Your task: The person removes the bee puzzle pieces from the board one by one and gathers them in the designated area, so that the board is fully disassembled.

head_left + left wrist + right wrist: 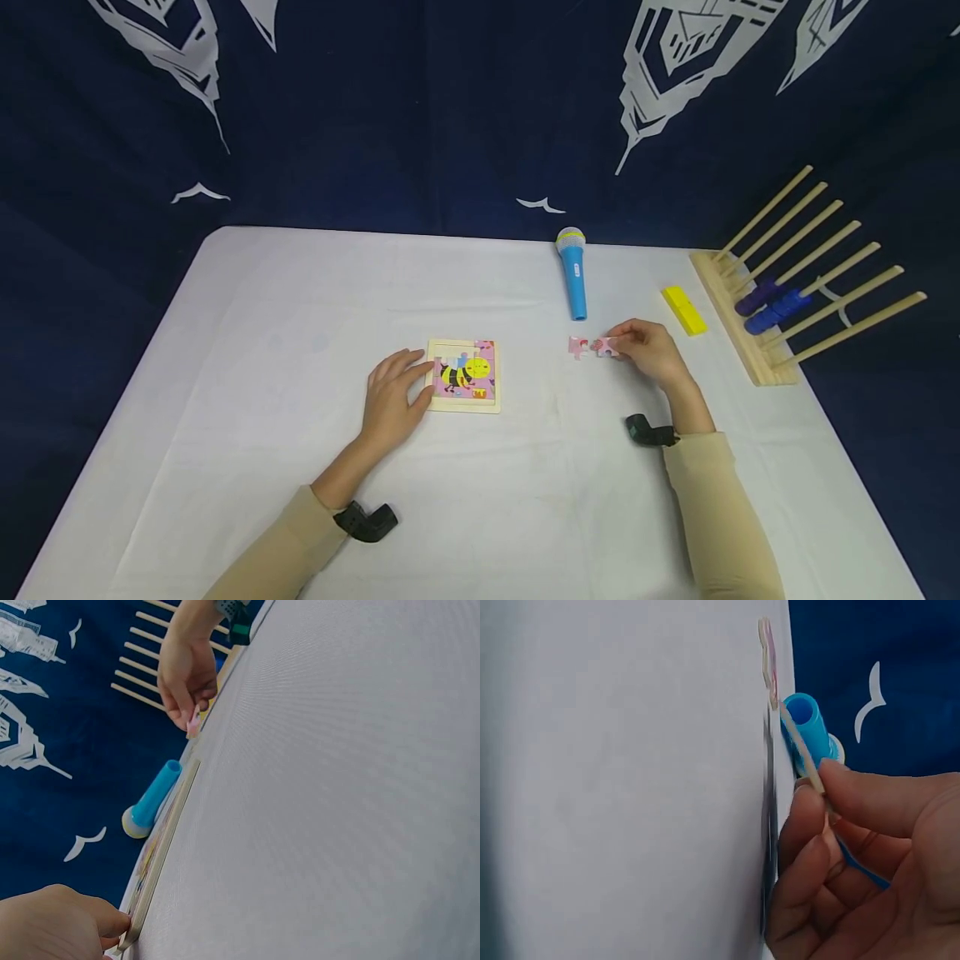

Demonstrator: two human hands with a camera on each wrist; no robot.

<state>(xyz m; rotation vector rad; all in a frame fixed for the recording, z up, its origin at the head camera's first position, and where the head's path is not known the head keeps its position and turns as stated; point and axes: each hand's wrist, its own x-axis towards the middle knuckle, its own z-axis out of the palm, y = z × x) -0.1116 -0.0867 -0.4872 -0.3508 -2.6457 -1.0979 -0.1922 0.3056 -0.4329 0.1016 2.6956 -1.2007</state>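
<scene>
A square wooden jigsaw puzzle (467,407) with a bee picture lies on the table, with an open gap in its upper left part. My left hand (392,400) is at its left side, fingers spread, touching the frame edge; the left wrist view shows that hand (64,922) at the board's near end. Between thumb and fingers, my right hand (651,354) pinches a pink puzzle piece (604,347), seen edge-on and tilted in the right wrist view (804,748). Just left of it, a second pink puzzle piece (577,347) lies flat on the cloth.
A blue toy microphone (574,279) lies behind the pieces. To the right are a yellow block (684,310) and a wooden peg rack (738,325) with purple and blue rings on its pegs. A white cloth covers the table (300,333); a dark patterned curtain (420,117) hangs behind.
</scene>
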